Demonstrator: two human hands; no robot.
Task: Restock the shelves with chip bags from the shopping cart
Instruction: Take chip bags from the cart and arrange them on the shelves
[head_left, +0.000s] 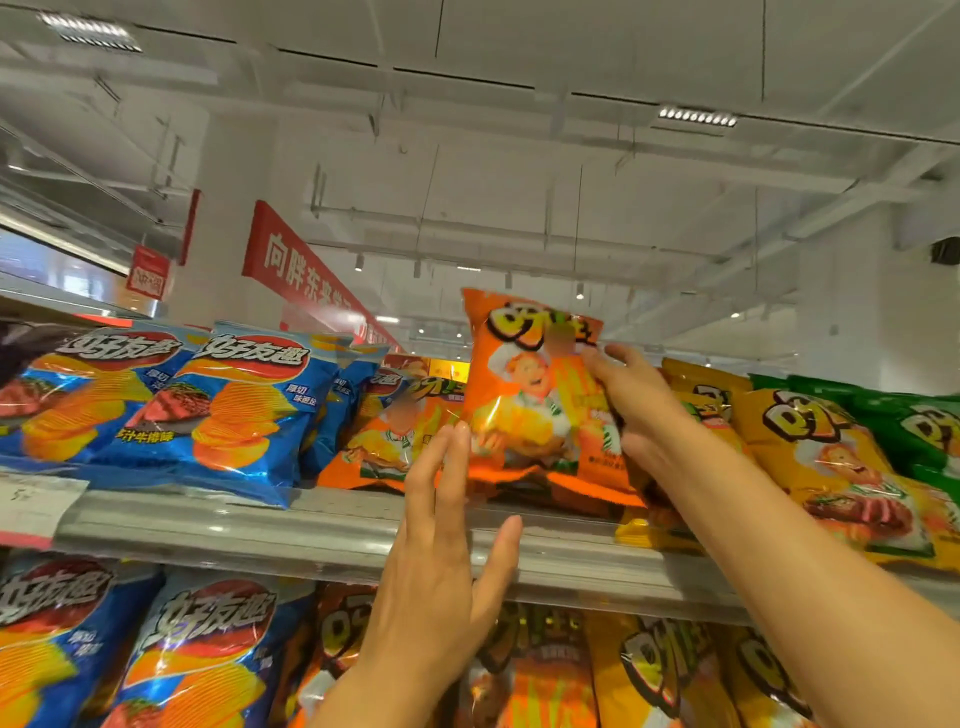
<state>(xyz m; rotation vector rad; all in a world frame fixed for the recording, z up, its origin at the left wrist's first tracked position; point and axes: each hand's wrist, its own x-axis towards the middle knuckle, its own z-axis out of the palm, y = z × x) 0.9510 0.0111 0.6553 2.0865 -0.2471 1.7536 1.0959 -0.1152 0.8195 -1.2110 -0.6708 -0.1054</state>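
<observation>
An orange chip bag (535, 400) is held upright at the front of the top shelf (291, 525), among the orange bags in the middle of the row. It is gripped along its right edge by the right hand (641, 410), whose fingers are curled around the side of the packet. The left hand (441, 561) is raised beside it with fingers straight and spread, the fingertips just touching the bag's lower left corner as if to steady it. The bag is not yet seated; its lower edge is seen at the shelf's front lip, in front of another orange packet lying behind it.

To the left, blue chip bags (228, 405) are stacked on the same shelf, and to the right yellow bags (826, 457) and green bags (924, 426) are lined up. The shelf below (218, 654) is already filled with blue, orange and yellow packets. Stocking is judged to be well advanced on these two levels, with this bag still to be pushed back and released. The shopping cart is out of view, so the number of bags remaining cannot be told.
</observation>
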